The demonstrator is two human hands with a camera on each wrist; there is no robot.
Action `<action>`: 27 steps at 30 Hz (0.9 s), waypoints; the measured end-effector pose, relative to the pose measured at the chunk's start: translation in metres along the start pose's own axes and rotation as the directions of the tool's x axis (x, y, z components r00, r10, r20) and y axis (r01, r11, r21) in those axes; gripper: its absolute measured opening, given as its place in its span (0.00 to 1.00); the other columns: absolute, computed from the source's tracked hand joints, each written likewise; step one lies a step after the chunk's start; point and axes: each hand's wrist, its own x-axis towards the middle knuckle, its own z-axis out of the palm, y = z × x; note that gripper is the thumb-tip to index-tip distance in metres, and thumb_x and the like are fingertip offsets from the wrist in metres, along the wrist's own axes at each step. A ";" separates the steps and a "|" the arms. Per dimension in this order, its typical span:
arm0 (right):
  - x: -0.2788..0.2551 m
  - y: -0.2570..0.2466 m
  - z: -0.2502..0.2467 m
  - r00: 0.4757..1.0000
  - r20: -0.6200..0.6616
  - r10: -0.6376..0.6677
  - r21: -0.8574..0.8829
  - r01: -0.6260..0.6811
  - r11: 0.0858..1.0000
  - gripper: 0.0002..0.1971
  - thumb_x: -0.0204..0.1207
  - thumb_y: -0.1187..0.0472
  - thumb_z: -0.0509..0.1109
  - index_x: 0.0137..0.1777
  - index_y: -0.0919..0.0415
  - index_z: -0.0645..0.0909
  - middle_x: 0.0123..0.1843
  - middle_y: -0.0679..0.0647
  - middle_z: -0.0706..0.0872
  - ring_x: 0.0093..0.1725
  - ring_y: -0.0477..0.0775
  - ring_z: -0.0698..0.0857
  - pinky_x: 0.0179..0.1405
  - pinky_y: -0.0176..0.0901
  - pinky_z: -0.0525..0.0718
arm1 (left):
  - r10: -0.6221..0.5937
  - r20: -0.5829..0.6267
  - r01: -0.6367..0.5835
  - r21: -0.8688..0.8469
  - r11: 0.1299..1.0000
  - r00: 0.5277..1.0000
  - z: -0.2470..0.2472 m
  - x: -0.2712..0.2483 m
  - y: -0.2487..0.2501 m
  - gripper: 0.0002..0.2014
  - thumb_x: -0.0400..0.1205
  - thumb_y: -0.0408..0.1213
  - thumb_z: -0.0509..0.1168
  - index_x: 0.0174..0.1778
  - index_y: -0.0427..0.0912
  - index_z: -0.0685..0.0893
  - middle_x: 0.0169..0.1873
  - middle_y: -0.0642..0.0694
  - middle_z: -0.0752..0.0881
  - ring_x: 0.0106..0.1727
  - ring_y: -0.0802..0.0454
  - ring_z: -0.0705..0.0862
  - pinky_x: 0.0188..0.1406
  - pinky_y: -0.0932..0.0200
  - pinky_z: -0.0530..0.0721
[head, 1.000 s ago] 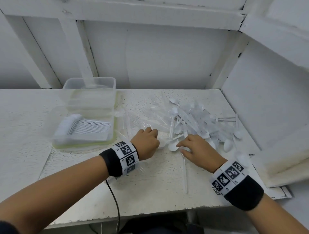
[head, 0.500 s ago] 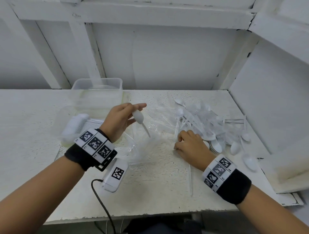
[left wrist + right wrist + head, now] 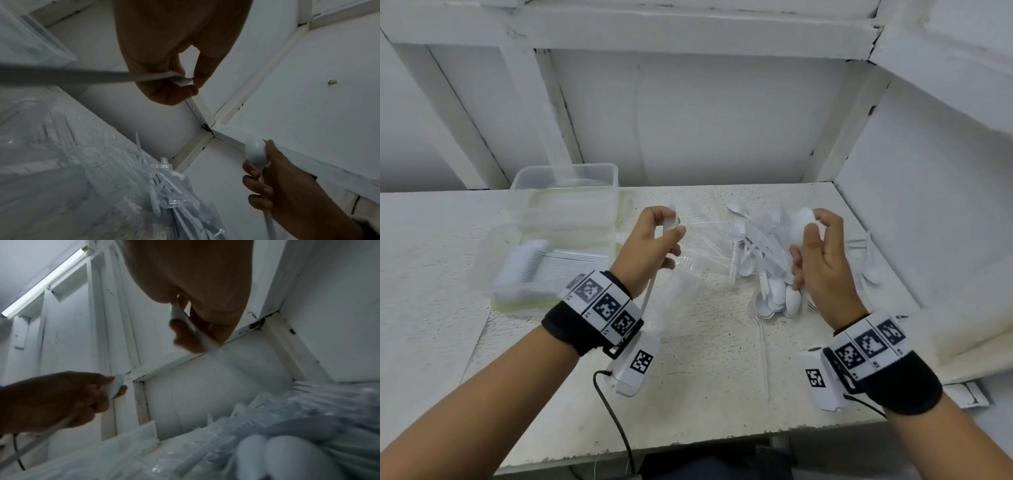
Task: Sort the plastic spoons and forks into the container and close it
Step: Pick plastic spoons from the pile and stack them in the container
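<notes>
Two white plastic spoons are lifted above the table (image 3: 705,377): your left hand (image 3: 650,250) curls its fingers round one spoon (image 3: 669,222), your right hand (image 3: 822,260) pinches the other spoon (image 3: 800,226).

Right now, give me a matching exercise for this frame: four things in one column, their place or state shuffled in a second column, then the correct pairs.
Things:
1. left hand
2. right hand
3. container
4. spoon pile

States:
A. open, a neat row of cutlery inside
B. loose on the table
C. raised, holding a spoon, bowl up, on the container side
D. raised, holding a spoon above the pile

Pairs: 1-C, 2-D, 3-A, 4-B
</notes>
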 end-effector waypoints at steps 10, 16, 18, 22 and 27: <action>-0.021 0.056 -0.025 0.914 0.384 0.131 -0.733 0.216 0.645 0.18 0.81 0.62 0.60 0.70 0.48 0.77 0.46 0.50 0.76 0.47 0.55 0.82 0.34 0.37 0.71 | -0.035 0.061 0.020 0.230 0.973 0.998 0.007 -0.014 -0.018 0.14 0.86 0.50 0.53 0.66 0.54 0.73 0.39 0.48 0.88 0.17 0.58 0.67 0.17 0.66 0.66; -0.029 0.055 -0.009 0.813 0.514 0.273 -0.839 0.408 0.361 0.19 0.83 0.53 0.58 0.73 0.45 0.71 0.60 0.51 0.75 0.41 0.52 0.76 0.24 0.31 0.58 | -0.114 0.107 0.062 0.401 0.914 0.988 0.006 -0.015 -0.021 0.17 0.83 0.53 0.57 0.64 0.49 0.75 0.30 0.50 0.78 0.25 0.57 0.70 0.23 0.65 0.69; -0.029 0.059 -0.003 0.817 0.512 0.265 -0.849 0.432 0.305 0.19 0.83 0.54 0.56 0.73 0.48 0.72 0.59 0.52 0.74 0.39 0.52 0.72 0.24 0.33 0.59 | -0.104 0.134 0.027 0.482 0.876 0.985 0.007 -0.015 -0.023 0.16 0.84 0.46 0.59 0.65 0.44 0.75 0.31 0.51 0.75 0.29 0.56 0.72 0.29 0.62 0.70; -0.026 0.072 0.004 0.795 0.564 0.221 -0.818 0.504 0.276 0.11 0.79 0.59 0.64 0.59 0.59 0.82 0.54 0.53 0.77 0.35 0.56 0.79 0.21 0.36 0.57 | -0.155 0.145 0.067 0.484 0.872 0.977 0.006 -0.015 -0.028 0.14 0.85 0.34 0.53 0.64 0.36 0.75 0.31 0.51 0.73 0.30 0.56 0.70 0.30 0.62 0.69; -0.027 0.070 0.002 0.777 0.629 -0.025 -0.689 0.572 0.446 0.07 0.58 0.60 0.75 0.34 0.58 0.80 0.33 0.50 0.78 0.19 0.47 0.68 0.16 0.25 0.49 | -0.166 0.190 0.059 0.467 0.882 0.968 0.006 -0.024 -0.024 0.12 0.87 0.42 0.51 0.66 0.55 0.69 0.31 0.51 0.72 0.28 0.57 0.70 0.23 0.69 0.69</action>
